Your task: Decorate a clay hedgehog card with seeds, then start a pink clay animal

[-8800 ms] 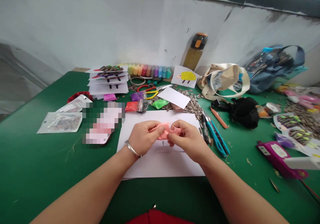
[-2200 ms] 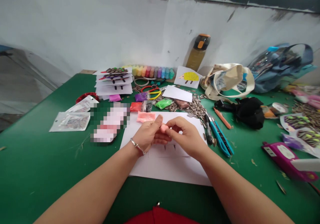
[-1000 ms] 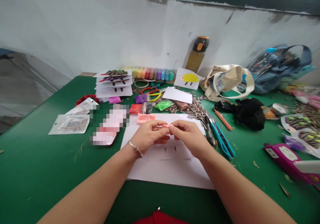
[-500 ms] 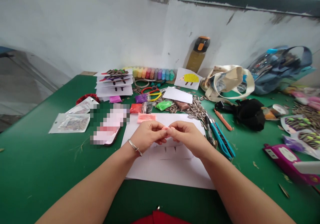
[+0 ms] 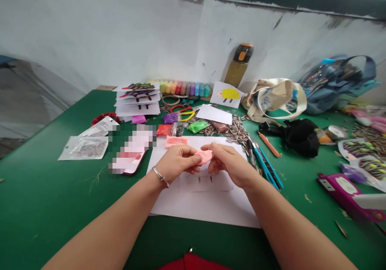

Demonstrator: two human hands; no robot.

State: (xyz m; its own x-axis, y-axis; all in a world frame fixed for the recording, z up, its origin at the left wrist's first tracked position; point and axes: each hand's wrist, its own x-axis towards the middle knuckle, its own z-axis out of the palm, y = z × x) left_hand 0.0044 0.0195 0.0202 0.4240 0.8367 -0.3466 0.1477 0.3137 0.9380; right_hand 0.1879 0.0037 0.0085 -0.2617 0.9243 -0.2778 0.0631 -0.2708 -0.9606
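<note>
A small flattened lump of pink modelling clay (image 5: 205,157) is pinched between the thumb and fingers of my left hand (image 5: 181,160). At its right end, my right hand (image 5: 227,161) has its fingers parted, close around the clay; whether they touch it is hard to tell. Both hands hover above a white sheet of paper (image 5: 193,209). Under them lies a smaller white card (image 5: 208,184) with short dark marks. Just beyond my left hand is a packet of pink clay (image 5: 176,141).
Red (image 5: 163,130), black and green clay packets (image 5: 198,126) lie behind the paper, beside scattered sunflower seeds (image 5: 238,132). A blue cutter (image 5: 267,165) and a pen are to the right. A phone (image 5: 132,153) lies left. A bottle (image 5: 239,64) stands by the wall.
My right fingers have loosened and spread from their pinch against the left hand. More of the pink clay shows between the hands, still in my left hand.
</note>
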